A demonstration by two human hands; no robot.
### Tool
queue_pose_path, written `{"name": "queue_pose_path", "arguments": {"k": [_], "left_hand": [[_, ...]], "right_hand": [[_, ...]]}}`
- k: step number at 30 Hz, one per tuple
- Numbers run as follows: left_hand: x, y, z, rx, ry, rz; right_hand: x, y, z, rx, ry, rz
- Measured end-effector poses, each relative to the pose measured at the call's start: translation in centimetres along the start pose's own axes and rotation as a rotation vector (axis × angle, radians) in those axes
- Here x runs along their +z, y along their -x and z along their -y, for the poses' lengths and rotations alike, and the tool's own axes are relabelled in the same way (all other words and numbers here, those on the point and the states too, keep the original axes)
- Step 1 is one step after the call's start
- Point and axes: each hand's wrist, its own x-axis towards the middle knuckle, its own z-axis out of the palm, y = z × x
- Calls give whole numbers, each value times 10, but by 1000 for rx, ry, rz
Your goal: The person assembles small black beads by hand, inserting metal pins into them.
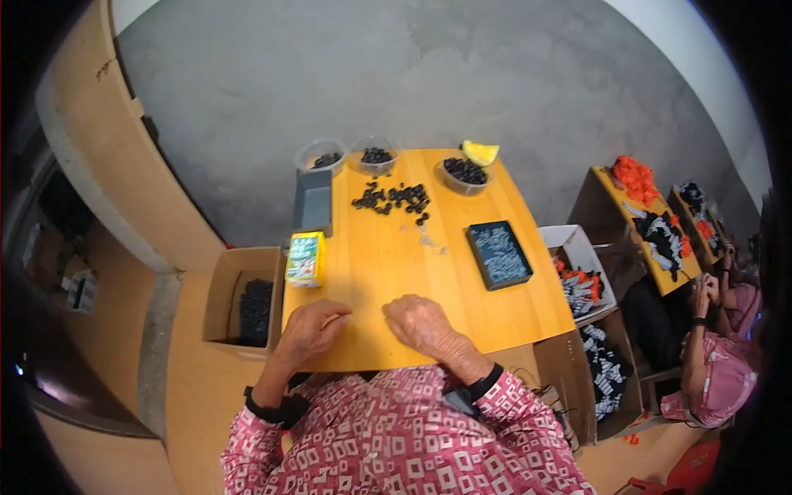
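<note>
My left hand (317,328) rests at the near edge of the yellow wooden table (379,280), its fingers curled inward. Beside it, a little to the right, my right hand (422,323) lies closed on the tabletop with the knuckles up. A gap of bare wood separates the two. Whether either hand holds anything small is hidden by the fingers. Nearest to my left hand stands a yellow and green carton (305,259). Ahead of both hands a loose scatter of small black parts (394,198) lies on the table, with a few clear bits (426,240) closer to me.
Clear round tubs (322,157) with black parts stand at the back, one beside yellow fruit (480,153). A grey tray (313,203) is left; a black tray (499,255) of small pieces is right. Boxes (239,305) flank the table. Another person (718,355) sits at right.
</note>
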Motion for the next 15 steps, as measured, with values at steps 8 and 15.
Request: {"name": "queue_pose_path", "arguments": {"k": [8, 15], "left_hand": [[15, -25, 3, 17, 169, 71], [29, -42, 17, 44, 146, 159]], "right_hand": [[-47, -45, -44, 99, 5, -223], [-48, -95, -145, 285, 142, -215]]}}
